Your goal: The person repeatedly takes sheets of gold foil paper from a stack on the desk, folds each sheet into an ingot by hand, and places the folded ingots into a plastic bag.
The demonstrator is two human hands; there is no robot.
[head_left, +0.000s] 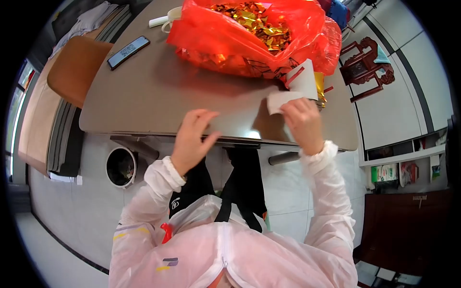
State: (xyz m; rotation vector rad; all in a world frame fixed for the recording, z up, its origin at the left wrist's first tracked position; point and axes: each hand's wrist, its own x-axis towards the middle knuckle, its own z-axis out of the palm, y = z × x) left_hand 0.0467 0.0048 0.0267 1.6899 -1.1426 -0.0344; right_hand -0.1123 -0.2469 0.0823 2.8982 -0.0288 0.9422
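My right hand [302, 120] pinches a small white piece of paper or card [283, 101] above the table's right part. Just behind it, a larger white sheet [303, 79] with a red strip leans by a gold foil packet [320, 89]. Near the front edge of the table, my left hand [196, 137] has its fingers apart and holds nothing. A big red plastic bag [216, 36] lies at the back, its mouth open on shiny gold and orange foil pieces [261, 24].
On the table [125, 103] are a phone [128, 52] at the left and a cup [173, 17] beside the bag. A brown chair [79, 69] stands at the left, a bin [121, 168] on the floor, and a carved wooden chair [360, 69] at the right.
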